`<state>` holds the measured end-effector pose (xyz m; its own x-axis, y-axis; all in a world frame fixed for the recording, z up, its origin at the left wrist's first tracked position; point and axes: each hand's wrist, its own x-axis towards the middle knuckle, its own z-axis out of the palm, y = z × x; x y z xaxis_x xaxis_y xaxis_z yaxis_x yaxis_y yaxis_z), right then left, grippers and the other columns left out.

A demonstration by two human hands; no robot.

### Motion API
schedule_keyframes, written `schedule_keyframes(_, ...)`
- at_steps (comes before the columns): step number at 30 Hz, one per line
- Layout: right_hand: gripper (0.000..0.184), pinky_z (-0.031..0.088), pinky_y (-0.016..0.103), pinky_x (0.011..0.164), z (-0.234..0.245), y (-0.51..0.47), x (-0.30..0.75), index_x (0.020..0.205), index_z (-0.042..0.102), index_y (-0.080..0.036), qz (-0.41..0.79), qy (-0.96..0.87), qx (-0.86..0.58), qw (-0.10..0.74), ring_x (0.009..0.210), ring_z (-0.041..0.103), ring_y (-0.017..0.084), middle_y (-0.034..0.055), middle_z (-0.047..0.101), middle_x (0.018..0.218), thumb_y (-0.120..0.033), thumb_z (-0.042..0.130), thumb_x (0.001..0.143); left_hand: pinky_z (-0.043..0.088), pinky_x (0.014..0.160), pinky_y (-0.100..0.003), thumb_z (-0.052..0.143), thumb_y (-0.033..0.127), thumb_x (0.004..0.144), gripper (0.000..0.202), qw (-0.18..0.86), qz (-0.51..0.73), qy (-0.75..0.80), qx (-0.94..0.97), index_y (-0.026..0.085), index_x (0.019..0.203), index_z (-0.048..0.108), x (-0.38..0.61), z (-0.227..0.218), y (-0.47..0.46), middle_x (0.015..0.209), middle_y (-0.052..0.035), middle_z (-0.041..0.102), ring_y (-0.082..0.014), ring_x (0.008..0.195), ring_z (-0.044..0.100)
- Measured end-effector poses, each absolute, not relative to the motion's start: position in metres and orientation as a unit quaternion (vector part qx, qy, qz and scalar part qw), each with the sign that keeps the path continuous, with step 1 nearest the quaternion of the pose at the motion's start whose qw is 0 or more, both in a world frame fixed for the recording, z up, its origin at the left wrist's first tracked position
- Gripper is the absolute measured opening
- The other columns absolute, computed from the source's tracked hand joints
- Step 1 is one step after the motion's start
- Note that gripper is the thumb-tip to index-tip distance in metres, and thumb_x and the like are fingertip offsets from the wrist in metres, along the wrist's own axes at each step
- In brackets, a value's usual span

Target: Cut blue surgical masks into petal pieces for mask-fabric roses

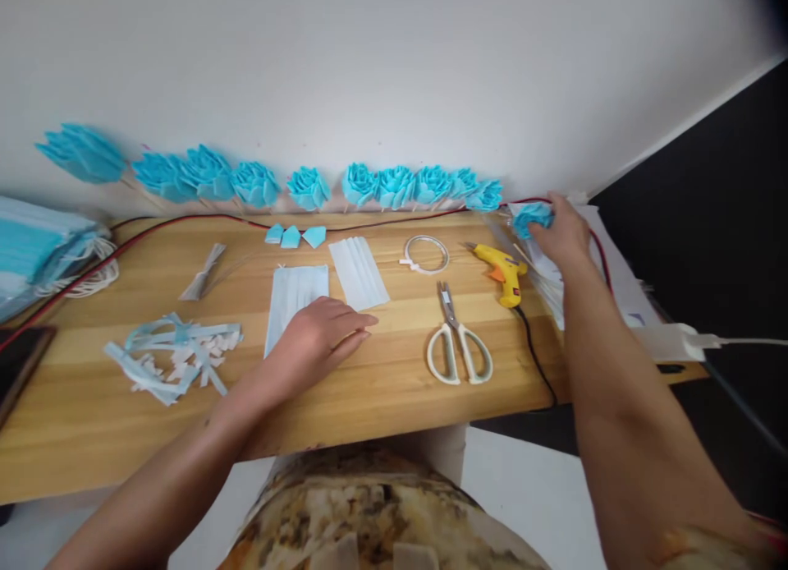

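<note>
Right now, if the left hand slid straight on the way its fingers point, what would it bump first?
Probably the white-handled metal scissors, lying beyond the left hand. A corner of the white pleated sheet lies close to that line, so it's uncertain.

mask stack (28, 250): cut off by left edge
phone (18, 360): cut off by left edge
flower (528, 217): partly hidden under right hand (563, 233)
mask (294, 295): lower corner under left hand (320, 336)
</note>
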<state>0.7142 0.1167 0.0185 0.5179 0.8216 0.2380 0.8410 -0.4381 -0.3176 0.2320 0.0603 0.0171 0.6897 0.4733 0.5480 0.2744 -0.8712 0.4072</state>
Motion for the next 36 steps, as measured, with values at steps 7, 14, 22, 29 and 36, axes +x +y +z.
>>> schedule_keyframes(7,0.059,0.037,0.043,0.121,0.054,0.088,0.645,0.151,0.056,-0.009,-0.102,-0.618,-0.742,0.239,0.142,0.056,0.031,0.0242,0.058,0.153,-0.024,0.062,0.094,0.054,0.069,-0.033,0.058,0.023,0.102,0.024,0.120,0.325,0.323,0.881,0.015,0.108,0.079,0.211,0.026,0.078,0.093,-0.0091,0.082,-0.0228,0.081,0.074)
schedule_keyframes(14,0.031,0.051,0.043,0.099,0.035,0.089,0.544,0.122,0.073,-0.020,0.056,-0.788,-0.595,0.151,0.114,0.068,0.032,0.0123,0.075,0.120,-0.028,0.061,0.094,0.056,0.084,-0.044,0.046,0.029,0.100,0.038,0.141,0.180,0.417,0.880,0.016,0.112,0.080,0.204,0.016,0.093,0.107,-0.0148,0.080,-0.0314,0.095,0.074)
schedule_keyframes(22,0.026,0.047,0.045,0.103,0.024,0.098,0.483,0.122,0.073,-0.016,0.087,-0.858,-0.495,0.105,0.118,0.066,0.033,0.0152,0.074,0.123,-0.022,0.064,0.097,0.054,0.090,-0.042,0.043,0.012,0.091,0.038,0.136,0.111,0.406,0.897,0.018,0.101,0.079,0.203,0.001,0.100,0.107,-0.0131,0.076,-0.0288,0.100,0.068)
schedule_keyframes(29,0.011,0.046,0.038,0.081,0.018,0.081,0.457,0.100,0.074,-0.016,0.072,-0.870,-0.487,0.032,0.106,0.067,0.031,0.0142,0.075,0.109,-0.023,0.065,0.098,0.053,0.092,-0.042,0.047,0.020,0.092,0.033,0.216,0.228,0.445,0.839,0.018,0.101,0.079,0.211,0.007,0.096,0.106,-0.0114,0.078,-0.0266,0.097,0.069)
schedule_keyframes(36,0.014,0.051,0.040,0.085,0.030,0.059,0.467,0.095,0.073,-0.025,0.025,-0.816,-0.492,0.304,0.100,0.069,0.026,0.0076,0.077,0.104,-0.028,0.061,0.101,0.059,0.079,-0.037,0.067,0.063,0.090,0.049,0.636,0.340,0.411,0.557,0.014,0.093,0.074,0.233,0.011,0.080,0.094,-0.0133,0.077,-0.0226,0.083,0.072)
